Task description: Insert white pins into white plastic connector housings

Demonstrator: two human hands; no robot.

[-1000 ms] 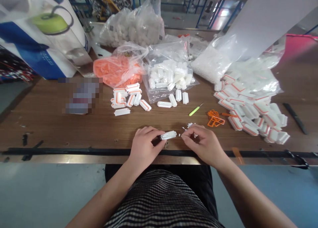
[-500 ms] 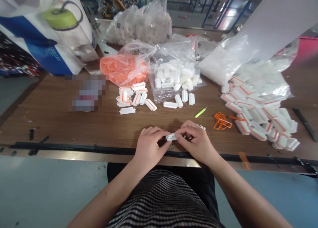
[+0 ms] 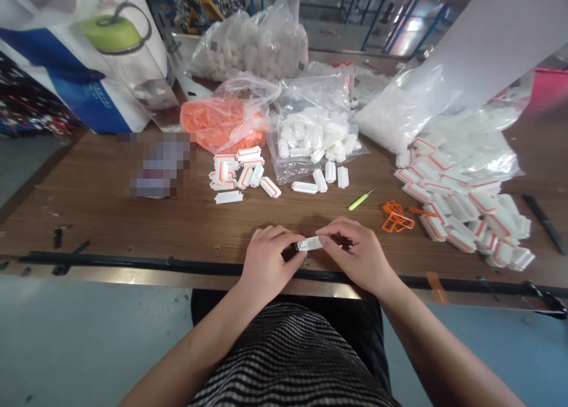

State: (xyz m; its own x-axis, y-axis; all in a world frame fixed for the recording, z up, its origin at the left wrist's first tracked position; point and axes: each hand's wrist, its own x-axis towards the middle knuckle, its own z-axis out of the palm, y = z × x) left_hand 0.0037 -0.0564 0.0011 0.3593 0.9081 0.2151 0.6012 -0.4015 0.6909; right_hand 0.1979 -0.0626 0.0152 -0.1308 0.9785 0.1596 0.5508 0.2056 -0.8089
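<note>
**White plastic block (image 3: 309, 244) pinched end to end between both hands**

Block is held over the near part of the wooden table (image 3: 102, 217), just behind the black strip (image 3: 177, 267) along the edge. Can't tell if it touches the wood.

Left hand (image 3: 269, 256) is curled closed round the block's left end, fingers (image 3: 277, 232) on top, thumb hidden. Right hand (image 3: 359, 256) is almost closed on the right end, fingertips (image 3: 325, 231) on the block, grip from below not visible. No real gap at either end.

Handling, my read: light, stiff molded plastic, little give. Small and narrow, with smooth faces, so it may slip or twist under a loose pinch. Best hold is on the two short ends or long edges, leaving the row of small holes on top exposed.

Nearest to right hand: orange plastic frames (image 3: 396, 220) and a green-handled pick (image 3: 358, 202). Further ahead: loose blocks (image 3: 242, 176), a clear bag of white blocks (image 3: 310, 136). Big heap of orange-edged white blocks (image 3: 461, 209) on the right.
</note>
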